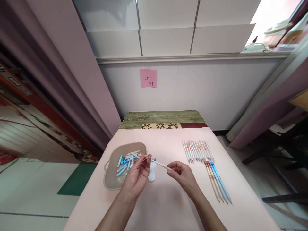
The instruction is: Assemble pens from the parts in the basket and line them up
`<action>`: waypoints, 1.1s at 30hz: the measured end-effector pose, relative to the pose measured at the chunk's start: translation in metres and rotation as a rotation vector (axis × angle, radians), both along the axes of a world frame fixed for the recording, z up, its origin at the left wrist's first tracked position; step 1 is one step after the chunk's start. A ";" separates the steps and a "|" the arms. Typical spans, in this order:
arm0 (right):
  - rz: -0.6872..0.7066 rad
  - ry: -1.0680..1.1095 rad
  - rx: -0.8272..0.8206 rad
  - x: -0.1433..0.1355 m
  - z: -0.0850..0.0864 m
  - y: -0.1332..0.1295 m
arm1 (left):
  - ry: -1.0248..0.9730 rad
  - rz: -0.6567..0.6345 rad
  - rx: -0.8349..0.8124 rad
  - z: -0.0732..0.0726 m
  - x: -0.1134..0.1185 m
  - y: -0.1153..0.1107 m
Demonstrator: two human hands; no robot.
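While the left hand (137,176) pinches a small brown piece (146,156) between thumb and fingers, the right hand (181,176) has its thumb and forefinger closed on the pale end of a thin rod (157,163). This rod is in the air between both hands, above the table, and its far end comes near to the left fingertips; whether it touches the brown piece, I cannot tell. Just under the rod is a row of white refills (151,172), laid side by side, which the left hand partly hides. On the left stands a grey basket (111,181), with blue and tan barrels (128,166) loosely inside; the left hand covers some of its right edge. To the right, well apart from the hands, lies a row of clear pens (197,150), and just below it are blue and brown pens (218,183). On the wall behind is a pink note (148,78)
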State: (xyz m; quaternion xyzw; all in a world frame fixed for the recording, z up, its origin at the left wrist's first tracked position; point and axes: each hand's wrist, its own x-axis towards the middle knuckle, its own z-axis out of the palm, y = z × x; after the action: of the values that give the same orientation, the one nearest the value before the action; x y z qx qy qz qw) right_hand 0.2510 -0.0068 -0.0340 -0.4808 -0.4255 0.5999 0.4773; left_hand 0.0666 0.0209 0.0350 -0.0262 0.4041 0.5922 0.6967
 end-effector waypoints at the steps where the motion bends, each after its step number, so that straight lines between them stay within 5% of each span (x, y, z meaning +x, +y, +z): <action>1: 0.009 -0.007 0.015 -0.002 0.000 0.000 | 0.005 -0.013 0.002 0.000 0.002 -0.001; 9: -0.106 -0.011 0.078 -0.007 0.005 -0.001 | 0.026 -0.200 0.031 -0.003 0.013 -0.012; 15: -0.264 -0.300 0.272 -0.009 0.026 -0.012 | -0.008 -0.211 0.044 -0.010 0.018 -0.016; 22: -0.281 -0.613 0.484 -0.016 0.036 -0.019 | 0.061 -0.180 0.077 -0.012 0.021 -0.018; 33: -0.311 -0.701 0.653 -0.021 0.038 -0.021 | 0.291 -0.217 0.126 -0.014 0.024 -0.024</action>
State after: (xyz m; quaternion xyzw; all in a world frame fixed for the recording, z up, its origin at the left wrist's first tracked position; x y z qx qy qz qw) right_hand 0.2301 -0.0275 0.0038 -0.5367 -0.6489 0.1599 0.5151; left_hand 0.0906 -0.0027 0.0206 0.1468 0.4632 0.5353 0.6909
